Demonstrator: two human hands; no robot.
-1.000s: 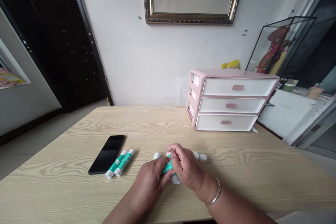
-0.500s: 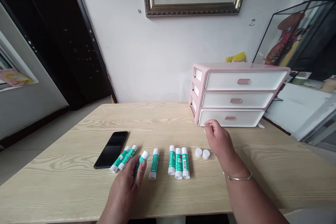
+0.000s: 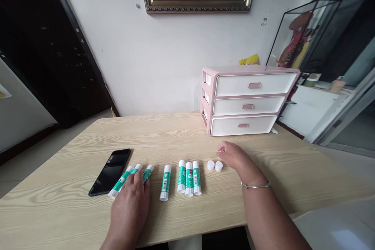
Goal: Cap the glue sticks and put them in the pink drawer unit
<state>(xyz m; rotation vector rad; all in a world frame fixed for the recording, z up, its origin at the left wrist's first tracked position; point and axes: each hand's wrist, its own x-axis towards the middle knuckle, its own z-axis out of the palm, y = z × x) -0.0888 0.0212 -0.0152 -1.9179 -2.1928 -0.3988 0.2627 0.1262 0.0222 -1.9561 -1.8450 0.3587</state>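
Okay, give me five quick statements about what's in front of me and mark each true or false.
1. The left hand partly covers some green-and-white tubes. True.
2. The silver bracelet is on the left wrist. False: it is on the right.
3. Two white caps sit side by side. True.
4. The drawer unit has four drawers. False: it shows three.
5. The black phone lies right of the caps. False: it lies left of them.

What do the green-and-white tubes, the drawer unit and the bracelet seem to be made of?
Green-and-white tubes: probably plastic, judging by their smooth white ends; the printed green bands could be labels.
Drawer unit: likely moulded plastic, with a rounded pink frame and smooth white fronts.
Bracelet: looks like polished metal, silvery and shiny; which metal, I cannot tell.
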